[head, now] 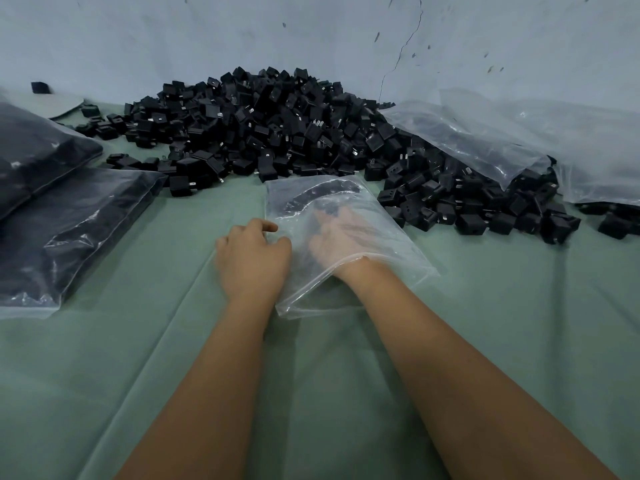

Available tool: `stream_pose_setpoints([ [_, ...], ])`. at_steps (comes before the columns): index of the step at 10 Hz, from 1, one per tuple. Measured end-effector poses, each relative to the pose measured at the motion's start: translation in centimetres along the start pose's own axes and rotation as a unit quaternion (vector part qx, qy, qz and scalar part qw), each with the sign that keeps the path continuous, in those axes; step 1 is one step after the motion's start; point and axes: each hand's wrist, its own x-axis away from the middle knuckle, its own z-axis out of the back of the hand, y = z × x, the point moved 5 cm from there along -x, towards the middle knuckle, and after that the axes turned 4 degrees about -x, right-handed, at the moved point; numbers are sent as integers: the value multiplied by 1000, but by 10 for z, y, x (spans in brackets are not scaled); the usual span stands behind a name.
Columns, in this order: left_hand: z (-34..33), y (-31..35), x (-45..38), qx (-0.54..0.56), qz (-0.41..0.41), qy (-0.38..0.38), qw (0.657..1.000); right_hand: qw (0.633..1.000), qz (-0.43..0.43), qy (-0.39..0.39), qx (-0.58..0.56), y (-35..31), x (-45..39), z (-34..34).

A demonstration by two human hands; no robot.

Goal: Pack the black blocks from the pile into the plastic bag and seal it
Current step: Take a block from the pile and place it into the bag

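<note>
Small clear plastic bag (346, 237) lay flat on the green cloth-covered surface (173, 341), near its middle, mouth toward the near edge, bottom just short of the pile. Held a few dark blocks at its far end, blurred through the film. Right hand (341, 237) in to the wrist inside the bag, fingers spread and reaching deep; blurred, no block plainly gripped. Left hand (254, 254) beside the bag's left edge, fingers curled, thumb and forefinger pinching the film.

Large heap of small black rectangular plastic blocks (277, 133) banked against the pale blue wall (311, 29) along the far edge, spilling right. Loose clear bags (485, 140) draped over the heap's right side. Two filled, dark-looking bags (69, 220) stacked at the left edge.

Judged: filling step, early; bag far from full, seal not started. Next move likely called for the right hand out, more blocks gathered from the heap, mouth kept open by the left. Slippery film apt to collapse shut.
</note>
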Motion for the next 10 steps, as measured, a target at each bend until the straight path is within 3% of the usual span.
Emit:
stream_pose_setpoints([
  [2, -1, 0, 0, -10, 0, 3, 1000, 997, 10, -13, -69, 0, -20, -7],
  [4, -1, 1, -1, -22, -1, 1, 1000, 997, 35, 28, -67, 8, -15, -2],
  [6, -2, 1, 0, -27, -2, -2, 1000, 996, 14, 19, -88, 9, -17, 0],
  [9, -2, 1, 1, -32, -4, -3, 999, 994, 97, 39, 33, -5, 3, 6],
  [10, -2, 1, 2, -30, -7, -2, 1000, 992, 105, 8, 71, -9, 0, 5],
])
